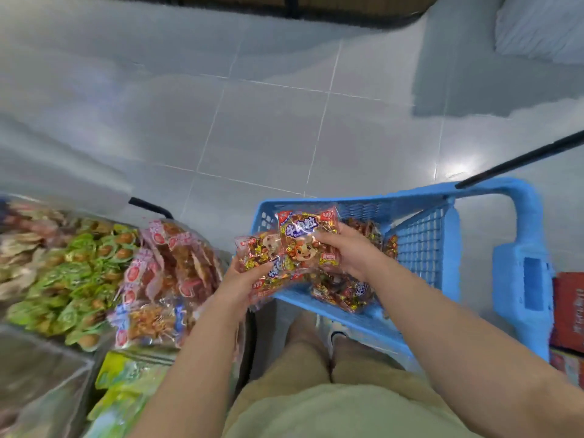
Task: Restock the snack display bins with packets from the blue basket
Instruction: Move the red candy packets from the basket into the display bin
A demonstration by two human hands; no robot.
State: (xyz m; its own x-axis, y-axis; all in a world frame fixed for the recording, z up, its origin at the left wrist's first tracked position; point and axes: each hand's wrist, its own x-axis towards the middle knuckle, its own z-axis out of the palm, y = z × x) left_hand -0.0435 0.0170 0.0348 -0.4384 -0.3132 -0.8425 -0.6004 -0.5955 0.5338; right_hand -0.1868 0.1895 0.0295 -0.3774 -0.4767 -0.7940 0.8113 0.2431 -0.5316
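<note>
Gripping from the right, the right hand (pixel 349 252) has its thumb laid across the front of the top packet (pixel 303 238) and its fingers curled behind it. The left hand (pixel 245 281) holds a lower packet (pixel 262 256) from the left, thumb on top and fingers curled beneath. More wrappers seem bunched under its palm, though how many cannot be told. The two packets overlap, the top one lying over the right part of the lower one. Both are clear bags with red and gold contents and a cartoon animal printed on the front.

Both hands hang over the left edge of the basket (pixel 518 279), towards its near left corner. Inside, along the near wall and towards the far right, lie more packets (pixel 344 292) of the same kind. A black handle (pixel 521 159) rises from the basket's far right corner. The basket stands on a grey tiled floor (pixel 268 128).

Left of the hands are the bins (pixel 41 368). One is heaped with green packs (pixel 76 273), and beside these, just by the left hand, are pink packs (pixel 170 257). Yellow-green packs (pixel 126 384) lie at the nearer end. A red box (pixel 568 308) sits just beyond the basket's right side. Beige shorts (pixel 316 406) and a shoe (pixel 338 335) show below the arms.
</note>
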